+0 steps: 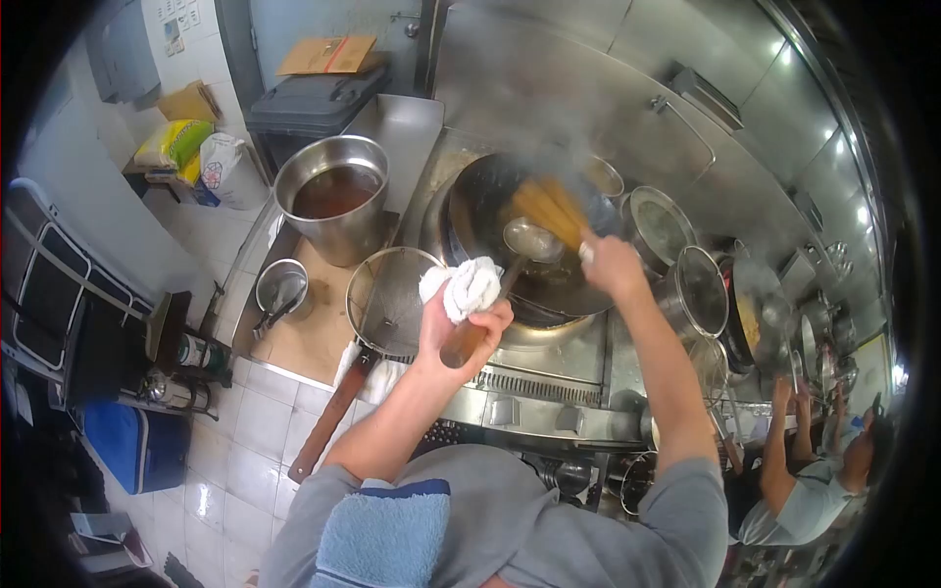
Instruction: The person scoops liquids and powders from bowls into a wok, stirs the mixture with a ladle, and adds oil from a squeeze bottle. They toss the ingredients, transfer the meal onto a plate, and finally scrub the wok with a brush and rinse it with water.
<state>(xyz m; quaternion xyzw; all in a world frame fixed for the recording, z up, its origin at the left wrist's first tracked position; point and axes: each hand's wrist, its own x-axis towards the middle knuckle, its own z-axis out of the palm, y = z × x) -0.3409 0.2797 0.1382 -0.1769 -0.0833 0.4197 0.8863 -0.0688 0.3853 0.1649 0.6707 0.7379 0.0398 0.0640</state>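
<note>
Nearest, centre frame: my left hand [461, 328], fingers clamped w/ white cloth [463, 286] round ladle handle [469, 338]; ladle bowl [530, 238] sits in wok. Just beyond, right of centre: my right hand [610, 265], fingers closed on bamboo brush [549, 211], bristles in black wok [520, 235], steam above. Left of wok: mesh strainer [392, 299], wooden handle pointing lower left. Upper left: steel pot [333, 196] w/ brown liquid. Far right edge: another person [814, 480] at the line.
</note>
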